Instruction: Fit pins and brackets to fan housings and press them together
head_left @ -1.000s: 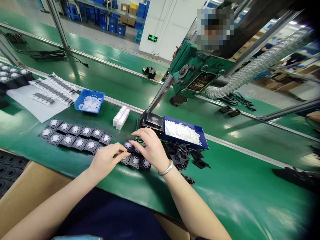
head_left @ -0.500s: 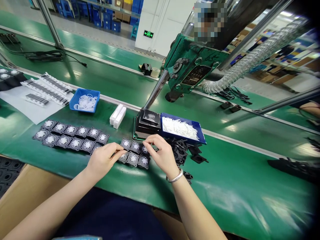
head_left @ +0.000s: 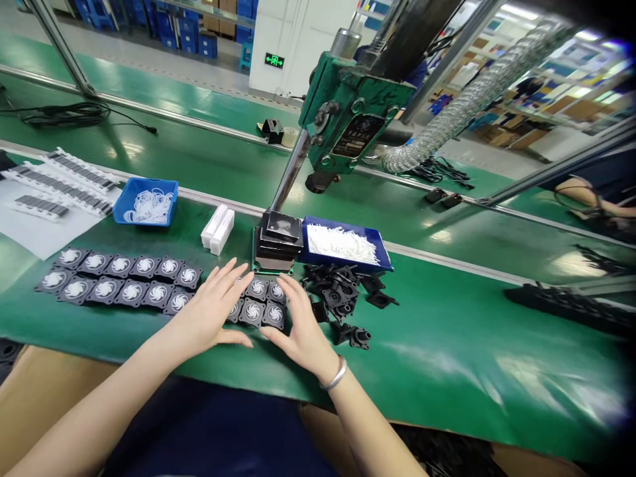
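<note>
A small block of black square parts with white swirl centres (head_left: 259,301) lies on the green belt (head_left: 447,344) in front of me. My left hand (head_left: 213,311) lies flat and open against the block's left side, fingers stretched forward. My right hand (head_left: 301,324) is open too, its fingers along the block's right edge, a silver bangle on the wrist. Neither hand holds anything. A longer double row of the same parts (head_left: 119,278) sits further left. Loose black parts (head_left: 342,298) are piled just right of my right hand.
A black fixture (head_left: 278,242) stands behind the block, beside a blue tray of white strips (head_left: 342,245). Two white blocks (head_left: 217,228), a blue bin of white rings (head_left: 146,202) and strips on white paper (head_left: 54,185) lie to the left. A green press (head_left: 348,126) stands behind. Another person's arm (head_left: 591,195) shows far right.
Both hands have stopped pinching at the parts and opened flat, now bracketing the small block from left and right. The view has shifted so everything sits further left.
</note>
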Tool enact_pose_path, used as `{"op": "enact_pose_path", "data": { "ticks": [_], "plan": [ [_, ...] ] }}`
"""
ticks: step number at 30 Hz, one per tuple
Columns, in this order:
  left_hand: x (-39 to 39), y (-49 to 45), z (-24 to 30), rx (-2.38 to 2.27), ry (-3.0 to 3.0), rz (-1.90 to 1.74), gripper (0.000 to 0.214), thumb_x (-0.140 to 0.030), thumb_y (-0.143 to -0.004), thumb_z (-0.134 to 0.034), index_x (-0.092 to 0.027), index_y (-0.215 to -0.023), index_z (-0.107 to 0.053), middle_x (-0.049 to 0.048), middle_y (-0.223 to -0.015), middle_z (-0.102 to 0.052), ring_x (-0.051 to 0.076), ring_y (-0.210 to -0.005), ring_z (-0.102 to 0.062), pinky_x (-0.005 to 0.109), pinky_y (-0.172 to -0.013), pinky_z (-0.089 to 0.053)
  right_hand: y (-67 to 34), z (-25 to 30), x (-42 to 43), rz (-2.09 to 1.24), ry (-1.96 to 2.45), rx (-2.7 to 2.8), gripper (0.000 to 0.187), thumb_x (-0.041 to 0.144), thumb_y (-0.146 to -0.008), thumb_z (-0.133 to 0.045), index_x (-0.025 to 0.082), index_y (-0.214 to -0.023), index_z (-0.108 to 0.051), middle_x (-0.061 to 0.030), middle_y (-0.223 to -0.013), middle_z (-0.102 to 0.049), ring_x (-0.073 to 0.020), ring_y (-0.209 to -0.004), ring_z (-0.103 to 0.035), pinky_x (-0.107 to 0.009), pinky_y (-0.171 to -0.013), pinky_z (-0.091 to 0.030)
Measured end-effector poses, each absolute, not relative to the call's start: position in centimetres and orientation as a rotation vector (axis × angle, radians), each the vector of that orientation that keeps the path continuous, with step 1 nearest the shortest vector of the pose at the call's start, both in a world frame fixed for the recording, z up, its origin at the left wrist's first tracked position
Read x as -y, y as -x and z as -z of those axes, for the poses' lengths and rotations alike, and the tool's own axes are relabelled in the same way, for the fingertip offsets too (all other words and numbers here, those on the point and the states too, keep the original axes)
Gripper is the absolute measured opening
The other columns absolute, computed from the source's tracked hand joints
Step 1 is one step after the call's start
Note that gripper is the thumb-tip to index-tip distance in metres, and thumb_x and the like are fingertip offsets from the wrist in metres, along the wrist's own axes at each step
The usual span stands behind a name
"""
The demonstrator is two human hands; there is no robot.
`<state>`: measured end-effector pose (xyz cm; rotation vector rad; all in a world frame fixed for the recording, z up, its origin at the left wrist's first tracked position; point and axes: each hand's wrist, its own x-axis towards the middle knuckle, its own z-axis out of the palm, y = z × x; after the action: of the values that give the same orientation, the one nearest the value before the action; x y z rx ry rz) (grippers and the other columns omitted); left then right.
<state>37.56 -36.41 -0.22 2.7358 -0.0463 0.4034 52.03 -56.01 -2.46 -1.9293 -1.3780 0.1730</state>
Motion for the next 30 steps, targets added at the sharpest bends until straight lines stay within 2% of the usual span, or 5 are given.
{"op": "enact_pose_path", "data": {
  "ticks": [6,11,18,26,30],
  "plan": [
    [36.4,-38.8,2.4,0.005,-2.836,-0.378,0.101,-0.045,-0.079,-0.076,-0.019,-0.156,-0.016,0.0230,-0.145,-0.048,0.038,-0.143,-0.038,0.056,-0.112,-0.043,-51.1,4.5,53.5,-0.118,1.900,1.456,0.081,0.053,-0.090,-0.059,0.022,-0.153,-0.020,-0.0176,-0.148,-0.035,-0.0308,-0.143,-0.030,-0.056,-0.119,-0.033],
    [36.0,-38.4,3.0,-0.039,-2.920,-0.415,0.095,-0.047,-0.083,-0.072,-0.015,-0.154,-0.019,0.0252,-0.144,-0.047,0.041,-0.141,-0.040,0.060,-0.110,-0.041,-51.9,2.7,52.8,-0.113,1.854,1.550,0.086,0.058,-0.086,-0.063,0.020,-0.152,-0.023,-0.0183,-0.148,-0.037,-0.0307,-0.142,-0.033,-0.053,-0.118,-0.035],
    [36.2,-38.4,1.8,-0.062,-3.001,-0.567,0.087,-0.063,-0.083,-0.064,-0.012,-0.147,-0.036,0.0283,-0.145,-0.047,0.046,-0.140,-0.039,0.067,-0.107,-0.038,-56.2,0.6,58.7,0.366,2.282,1.137,0.028,0.034,-0.095,-0.058,0.018,-0.118,-0.060,-0.0127,-0.118,-0.059,-0.0274,-0.113,-0.051,-0.046,-0.097,-0.044],
    [39.6,-39.9,0.2,0.219,-2.927,-0.483,0.064,-0.038,-0.081,-0.077,-0.016,-0.135,-0.052,0.0159,-0.128,-0.065,0.035,-0.125,-0.056,0.059,-0.115,-0.031,-56.3,3.8,62.5,0.285,2.478,1.325,0.017,0.030,-0.093,-0.062,0.017,-0.104,-0.065,-0.0090,-0.103,-0.066,-0.0260,-0.103,-0.052,-0.042,-0.088,-0.039],
    [41.2,-41.0,-0.5,0.239,-2.971,-0.418,0.065,-0.043,-0.080,-0.078,-0.017,-0.135,-0.054,0.0164,-0.141,-0.056,0.037,-0.135,-0.045,0.056,-0.114,-0.031,-56.1,4.1,62.5,0.354,2.442,1.365,0.015,0.027,-0.093,-0.063,0.016,-0.102,-0.064,-0.0077,-0.100,-0.068,-0.0262,-0.103,-0.053,-0.041,-0.089,-0.037]
  ]
}}
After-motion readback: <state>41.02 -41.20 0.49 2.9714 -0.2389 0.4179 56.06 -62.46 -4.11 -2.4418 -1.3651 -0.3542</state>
